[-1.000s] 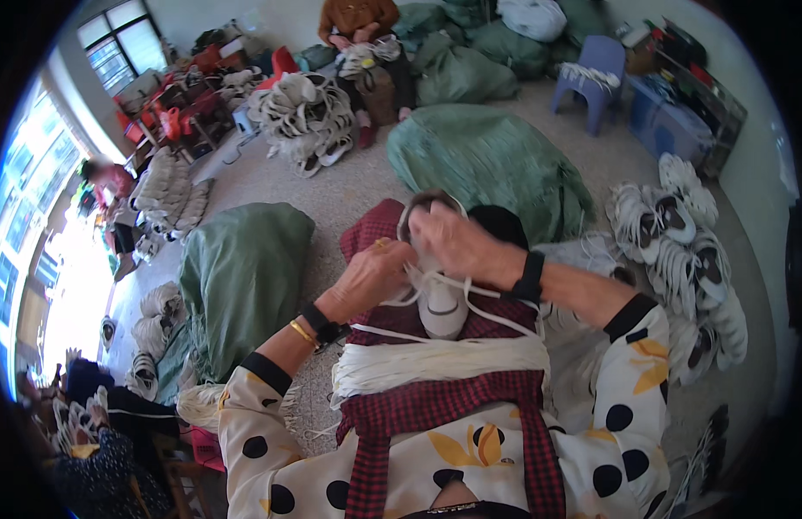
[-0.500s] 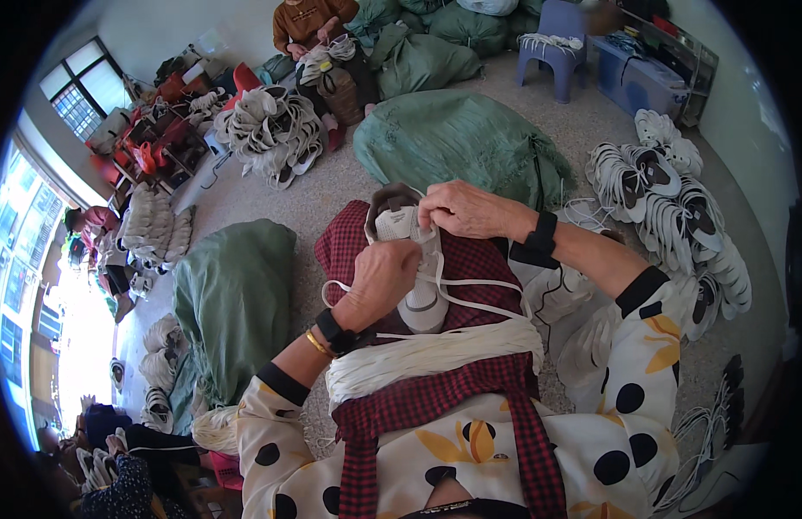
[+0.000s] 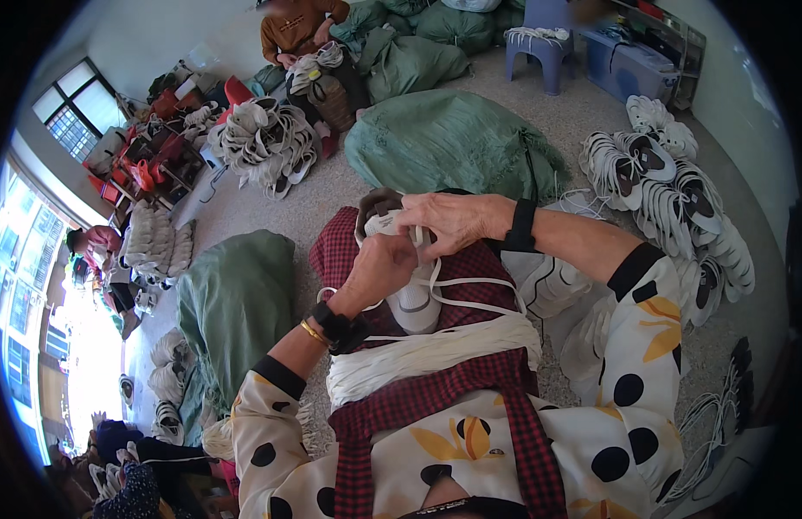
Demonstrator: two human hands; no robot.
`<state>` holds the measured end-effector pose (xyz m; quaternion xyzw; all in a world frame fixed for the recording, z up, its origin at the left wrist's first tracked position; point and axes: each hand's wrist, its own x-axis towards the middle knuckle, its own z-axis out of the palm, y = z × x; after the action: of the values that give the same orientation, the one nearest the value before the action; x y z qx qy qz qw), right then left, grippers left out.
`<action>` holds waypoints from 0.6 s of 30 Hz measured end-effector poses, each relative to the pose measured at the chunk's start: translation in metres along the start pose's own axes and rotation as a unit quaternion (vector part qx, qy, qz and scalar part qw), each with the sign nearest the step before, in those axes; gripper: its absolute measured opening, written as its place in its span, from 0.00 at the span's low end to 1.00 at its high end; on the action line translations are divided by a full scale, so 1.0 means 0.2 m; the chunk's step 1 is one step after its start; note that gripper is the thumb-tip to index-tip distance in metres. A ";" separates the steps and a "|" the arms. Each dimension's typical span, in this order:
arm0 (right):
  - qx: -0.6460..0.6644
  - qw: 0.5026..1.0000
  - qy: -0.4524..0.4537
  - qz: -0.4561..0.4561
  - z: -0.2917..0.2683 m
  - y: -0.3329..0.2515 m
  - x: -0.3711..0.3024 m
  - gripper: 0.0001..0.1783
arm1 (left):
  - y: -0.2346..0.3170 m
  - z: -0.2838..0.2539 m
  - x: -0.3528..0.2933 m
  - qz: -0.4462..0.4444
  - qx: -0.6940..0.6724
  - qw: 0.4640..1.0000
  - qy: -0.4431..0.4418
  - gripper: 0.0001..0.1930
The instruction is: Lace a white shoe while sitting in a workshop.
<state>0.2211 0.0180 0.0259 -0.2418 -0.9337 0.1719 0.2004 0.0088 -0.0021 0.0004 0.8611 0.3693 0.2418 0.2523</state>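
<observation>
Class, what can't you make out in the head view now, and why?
All head view:
Left hand: whether it pinches the flat white lace; hidden inside its curl.
White shoe with grey toe stripe: its middle, covered by that hand and the right hand.
Green woven sack: contents, hidden by its cloth.
Seated co-worker in brown top: top of head, cut off by upper edge.
Bright white opening: details, lost in glare.
</observation>
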 end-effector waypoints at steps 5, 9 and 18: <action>-0.001 1.000 0.002 0.021 0.03 -0.01 -0.01 0.20 | 0.04 -0.02 -0.04 -0.009 0.009 1.000 0.016 0.05; -0.002 0.999 0.042 -0.005 0.06 0.01 -0.03 0.17 | 0.03 -0.14 -0.13 -0.017 0.088 0.994 0.056 0.04; 0.038 0.998 0.051 0.029 0.07 0.04 -0.02 0.06 | 0.06 -0.56 -0.34 -0.146 0.068 0.984 0.076 0.07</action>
<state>0.2212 0.0190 0.0084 -0.2694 -0.9077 0.2009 0.2513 -0.0945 -0.0321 0.0769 0.7922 0.5247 0.2418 0.1965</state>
